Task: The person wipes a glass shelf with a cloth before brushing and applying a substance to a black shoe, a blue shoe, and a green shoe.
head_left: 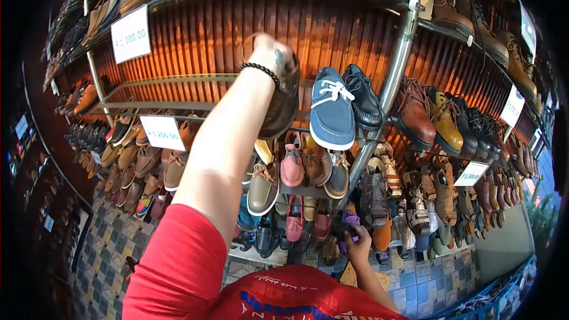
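My left hand [276, 53] reaches up to the shelf, its fingers closed around the heel end of a dark brown leather shoe [280, 112]. The shoe's toe points down toward me, and my hand and wrist partly cover it. Just right of it on the same shelf stand a blue boat shoe [333, 109] with white laces and a black lace-up shoe [363, 98]. Low in front of my body, my right hand [359, 245] is closed at a small dark item [342, 231], whose kind I cannot make out.
Glass shelves on metal posts [402, 41] hold rows of shoes. Price cards [130, 34] hang from shelf edges. Lower racks carry loafers [291, 166], boat shoes [262, 189] and sandals [418, 210]. Below is a tiled floor [112, 237].
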### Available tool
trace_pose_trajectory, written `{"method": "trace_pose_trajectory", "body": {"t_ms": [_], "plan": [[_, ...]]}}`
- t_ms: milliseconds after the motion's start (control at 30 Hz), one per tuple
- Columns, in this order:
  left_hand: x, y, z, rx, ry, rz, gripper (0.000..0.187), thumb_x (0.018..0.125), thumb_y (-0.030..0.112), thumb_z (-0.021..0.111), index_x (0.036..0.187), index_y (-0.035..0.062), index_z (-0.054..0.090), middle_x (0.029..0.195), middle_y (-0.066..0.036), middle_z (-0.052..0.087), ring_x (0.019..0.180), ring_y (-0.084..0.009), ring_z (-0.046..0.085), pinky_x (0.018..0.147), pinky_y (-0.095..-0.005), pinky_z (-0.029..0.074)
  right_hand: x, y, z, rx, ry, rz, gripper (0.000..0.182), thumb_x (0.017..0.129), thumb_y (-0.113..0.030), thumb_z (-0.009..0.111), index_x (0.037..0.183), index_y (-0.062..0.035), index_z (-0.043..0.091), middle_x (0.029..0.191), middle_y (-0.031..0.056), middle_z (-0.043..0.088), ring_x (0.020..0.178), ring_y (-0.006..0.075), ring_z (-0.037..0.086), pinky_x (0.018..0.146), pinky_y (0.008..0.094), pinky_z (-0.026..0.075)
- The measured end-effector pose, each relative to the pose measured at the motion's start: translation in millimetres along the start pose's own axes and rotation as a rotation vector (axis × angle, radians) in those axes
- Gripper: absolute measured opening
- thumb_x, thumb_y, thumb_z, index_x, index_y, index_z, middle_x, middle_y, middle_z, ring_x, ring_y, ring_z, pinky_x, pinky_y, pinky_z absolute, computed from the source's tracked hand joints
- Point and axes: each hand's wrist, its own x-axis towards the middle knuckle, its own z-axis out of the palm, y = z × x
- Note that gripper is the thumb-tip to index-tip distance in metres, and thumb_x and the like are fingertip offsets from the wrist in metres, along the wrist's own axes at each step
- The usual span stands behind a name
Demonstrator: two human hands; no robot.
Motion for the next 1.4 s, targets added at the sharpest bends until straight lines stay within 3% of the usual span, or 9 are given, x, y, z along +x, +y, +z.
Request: {"method": "trace_pose_trajectory", "body": {"t_ms": [100, 267, 367, 500, 567, 733, 833, 1000, 1400], "plan": [[61, -4, 1, -0.039, -0.118, -0.029, 0.063, 0.094, 0.038, 0.024, 0.139, -0.0059, 0.017, 0.150, -0.017, 0.007, 0.136, -0.0281, 0.019, 0.109, -0.0527, 0.010, -1, -7, 10, -0.028, 0.053, 0.038, 0.023, 0.070, 0.000, 0.066, 0.093, 0.0018, 0.063, 0.077, 0.0119, 0.059, 0.067, 0.0204, 0.057, 0.064, 0.0295, 0.046], [30, 14, 1, 0.153, -0.446, -0.013, 0.047, 0.093, 0.015, 0.037, 0.131, -0.0070, 0.022, 0.144, -0.027, 0.017, 0.126, -0.0373, 0.031, 0.109, -0.0548, 0.012, -4, -31, 26, -0.057, 0.061, 0.084, 0.023, 0.070, 0.001, 0.066, 0.092, 0.0021, 0.063, 0.075, 0.0103, 0.058, 0.067, 0.0192, 0.056, 0.064, 0.0293, 0.045], [-34, 21, -24, -0.058, -0.781, 0.120, 0.055, 0.089, 0.011, 0.047, 0.134, -0.0061, 0.021, 0.147, -0.028, -0.001, 0.136, -0.0398, -0.010, 0.110, -0.0524, -0.003, -2, -40, 33, -0.067, 0.072, 0.106, 0.023, 0.070, 0.001, 0.066, 0.093, 0.0022, 0.063, 0.076, 0.0095, 0.058, 0.068, 0.0185, 0.055, 0.065, 0.0292, 0.044], [-2, 53, -63, 0.662, -1.056, 0.681, 0.065, 0.088, 0.035, 0.054, 0.135, -0.0037, 0.032, 0.140, -0.023, 0.032, 0.134, -0.0319, 0.026, 0.111, -0.0457, 0.015, -10, -40, 39, -0.049, 0.148, 0.178, 0.025, 0.071, -0.002, 0.066, 0.095, 0.0001, 0.064, 0.077, 0.0116, 0.059, 0.068, 0.0211, 0.055, 0.066, 0.0306, 0.045], [32, 62, -69, 1.362, -0.570, 0.906, 0.082, 0.082, 0.046, 0.060, 0.137, -0.0047, 0.026, 0.141, -0.023, 0.030, 0.131, -0.0303, 0.033, 0.109, -0.0421, 0.024, -18, -34, 42, -0.021, 0.167, 0.251, 0.025, 0.071, -0.002, 0.066, 0.095, 0.0004, 0.064, 0.076, 0.0108, 0.059, 0.068, 0.0200, 0.054, 0.065, 0.0302, 0.044], [85, 65, -92, 1.568, -0.566, 0.319, 0.050, 0.089, 0.029, 0.056, 0.119, -0.0097, 0.050, 0.099, -0.019, 0.064, 0.072, -0.0192, 0.064, 0.059, -0.0274, 0.053, -30, -37, 45, -0.036, 0.218, 0.330, 0.024, 0.071, -0.001, 0.067, 0.095, 0.0018, 0.064, 0.076, 0.0086, 0.059, 0.067, 0.0167, 0.054, 0.065, 0.0285, 0.044], [70, 79, -86, 1.614, -0.590, 0.578, 0.028, 0.089, 0.015, 0.053, 0.106, -0.0058, 0.060, 0.075, -0.011, 0.065, 0.046, -0.0105, 0.054, 0.041, -0.0195, 0.045, -38, -26, 51, 0.162, 0.291, 0.398, 0.023, 0.073, 0.000, 0.067, 0.095, 0.0030, 0.063, 0.078, 0.0070, 0.060, 0.069, 0.0138, 0.053, 0.065, 0.0269, 0.044], [106, 56, -53, 1.642, -0.549, 1.637, 0.030, 0.088, 0.014, 0.050, 0.111, -0.0020, 0.059, 0.095, -0.016, 0.066, 0.077, -0.0252, 0.064, 0.073, -0.0389, 0.049, -33, -35, 59, 0.135, 0.276, 0.469, 0.023, 0.075, 0.000, 0.066, 0.097, 0.0039, 0.062, 0.079, 0.0060, 0.060, 0.070, 0.0121, 0.053, 0.066, 0.0261, 0.044], [63, 36, -28, 2.281, -0.708, 1.530, 0.006, 0.072, 0.008, 0.066, 0.075, 0.0061, 0.071, 0.081, -0.014, 0.067, 0.078, -0.0269, 0.065, 0.071, -0.0372, 0.051, -58, -30, 69, 0.261, 0.350, 0.513, 0.023, 0.077, 0.001, 0.064, 0.100, 0.0036, 0.059, 0.085, 0.0062, 0.062, 0.077, 0.0114, 0.056, 0.072, 0.0244, 0.045]]}}
